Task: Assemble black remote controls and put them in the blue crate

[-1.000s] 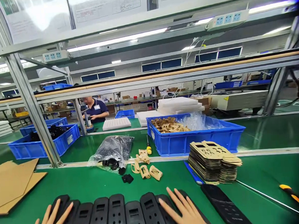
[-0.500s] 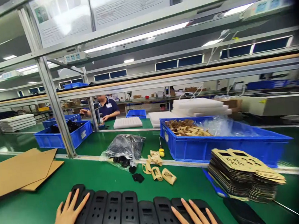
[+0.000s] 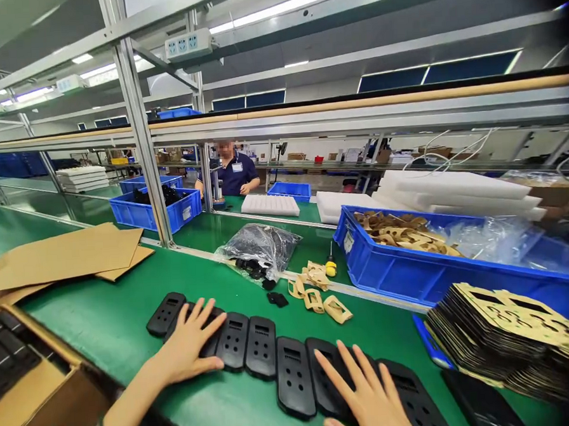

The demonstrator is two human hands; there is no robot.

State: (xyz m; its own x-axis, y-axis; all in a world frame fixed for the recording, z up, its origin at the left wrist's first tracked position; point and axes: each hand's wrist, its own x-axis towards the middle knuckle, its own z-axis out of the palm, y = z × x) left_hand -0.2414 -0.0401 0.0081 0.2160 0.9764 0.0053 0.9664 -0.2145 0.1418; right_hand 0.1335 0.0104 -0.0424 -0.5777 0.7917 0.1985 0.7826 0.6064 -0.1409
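A row of flat black plastic housings (image 3: 261, 348), each with a small window and round holes, lies on the green bench top. My left hand (image 3: 193, 342) rests on the left part of the row with its fingers spread, partly covering two or three housings. The leftmost housing (image 3: 166, 313) sits slightly apart from its neighbours. Spread over the right part of the row, my right hand (image 3: 365, 396) touches the housings there and hides some of them. Neither hand grips anything.
Beyond the row lie tan cut-out pieces (image 3: 337, 309), a plastic bag of black parts (image 3: 262, 246) and a yellow-handled screwdriver (image 3: 331, 269). A blue bin (image 3: 387, 265) and stacked cut sheets (image 3: 505, 335) stand right. Cardboard sheets (image 3: 67, 256) and an open carton (image 3: 51, 403) are left. A co-worker (image 3: 234, 171) sits opposite.
The view has swung left and down, bringing the carton into sight. My hands stay spread on the housings, and the leftmost housing now shows uncovered beside my left hand.
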